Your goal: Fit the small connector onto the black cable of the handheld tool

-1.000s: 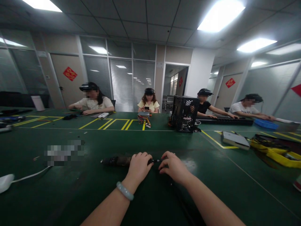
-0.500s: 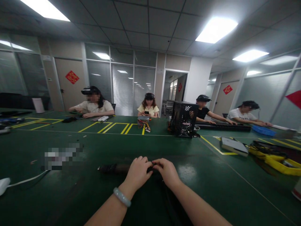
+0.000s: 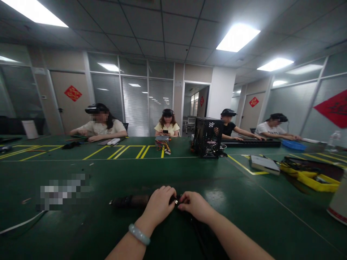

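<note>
A long dark tool (image 3: 132, 201) lies crosswise on the green table (image 3: 108, 231) in front of me. My left hand (image 3: 161, 202), a pale bangle on its wrist, is wrapped round the tool's right end. Close to its right, my right hand (image 3: 193, 206) has thumb and fingers pinched together at a small dark piece too hidden to name. A small shiny metal part (image 3: 176, 202) shows between the fingertips of both hands. A dark cable (image 3: 199, 233) runs down towards me below the right hand.
A black computer case (image 3: 208, 137) stands beyond my hands. A grey box (image 3: 264, 164) and yellow trays (image 3: 318, 181) are at the right, a white cylinder (image 3: 338, 202) at the right edge. Several people sit across the table. A blurred object lies left, with a white cable (image 3: 24, 222).
My hands have moved slightly apart at the fingertips, and the shiny metal part now shows between them. The whole view has turned a little to the right.
</note>
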The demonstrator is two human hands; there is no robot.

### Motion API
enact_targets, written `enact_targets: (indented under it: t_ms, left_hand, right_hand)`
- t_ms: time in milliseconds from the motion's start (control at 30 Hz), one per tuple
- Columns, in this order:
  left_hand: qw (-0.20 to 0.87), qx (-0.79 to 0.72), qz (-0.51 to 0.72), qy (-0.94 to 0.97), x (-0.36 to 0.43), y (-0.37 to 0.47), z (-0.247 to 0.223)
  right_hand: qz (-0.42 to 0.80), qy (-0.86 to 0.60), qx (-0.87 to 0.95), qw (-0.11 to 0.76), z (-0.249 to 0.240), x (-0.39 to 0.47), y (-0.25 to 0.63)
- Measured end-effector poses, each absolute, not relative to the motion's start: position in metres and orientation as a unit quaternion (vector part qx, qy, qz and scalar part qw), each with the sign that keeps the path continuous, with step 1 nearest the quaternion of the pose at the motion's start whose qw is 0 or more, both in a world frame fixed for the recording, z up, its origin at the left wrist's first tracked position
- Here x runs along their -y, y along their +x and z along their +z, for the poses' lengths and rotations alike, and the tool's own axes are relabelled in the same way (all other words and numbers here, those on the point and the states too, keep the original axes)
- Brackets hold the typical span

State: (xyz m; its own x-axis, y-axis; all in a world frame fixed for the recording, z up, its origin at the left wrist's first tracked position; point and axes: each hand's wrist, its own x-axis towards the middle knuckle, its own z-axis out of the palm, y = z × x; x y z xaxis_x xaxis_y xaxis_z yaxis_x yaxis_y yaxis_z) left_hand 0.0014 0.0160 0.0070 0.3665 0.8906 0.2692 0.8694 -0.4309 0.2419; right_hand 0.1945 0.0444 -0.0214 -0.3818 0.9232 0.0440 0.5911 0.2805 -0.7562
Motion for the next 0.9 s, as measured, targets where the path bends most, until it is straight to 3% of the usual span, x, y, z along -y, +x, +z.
enact_targets:
  t_ms: [167,567,900]
  left_hand:
    - [0.042,-0.533,0.198,0.821,-0.016,-0.002,0.008]
    - [0.057,-0.527,0.219,0.819,-0.018,-0.003,0.008]
    - [0.064,-0.527,0.203,0.823,-0.018,-0.003,0.009]
  right_hand:
    - [0.388,-0.476,0.76,0.214,-0.019,-0.045,0.198]
    - [0.206,-0.557,0.77,0.235,-0.008,-0.036,0.196]
    - [0.124,-0.523,0.807,0.247,-0.008,-0.032,0.187]
